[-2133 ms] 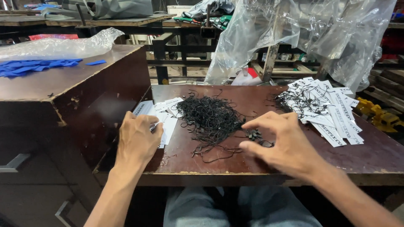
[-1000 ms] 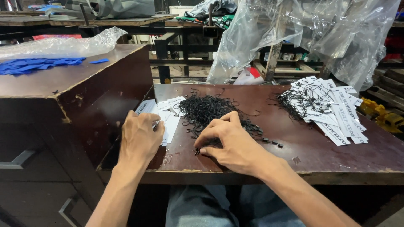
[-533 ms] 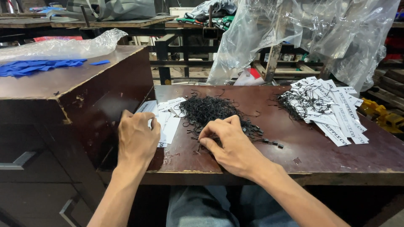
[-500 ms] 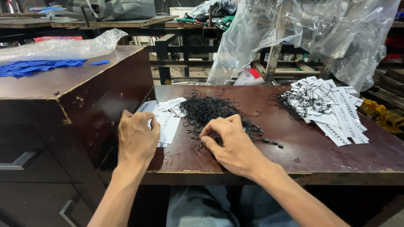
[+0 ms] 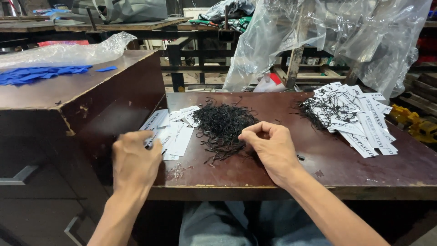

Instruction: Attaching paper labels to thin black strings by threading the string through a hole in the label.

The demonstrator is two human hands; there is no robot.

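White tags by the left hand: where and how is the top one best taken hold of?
Probably by its near edge, coming from the left hand's side. The white tags lie flat and fanned in a loose stack, so only overhanging edges offer a grip; a thumb-and-finger pinch should lift one. Their far side abuts the string pile, which could snag.

The right hand (image 5: 268, 148), flat on the black strings (image 5: 223, 125) half a second ago, now lifts off the pile with fingertips pinched together. The left hand (image 5: 134, 161) drifts slightly toward the near table edge, blurred, beside the white tags (image 5: 175, 134).
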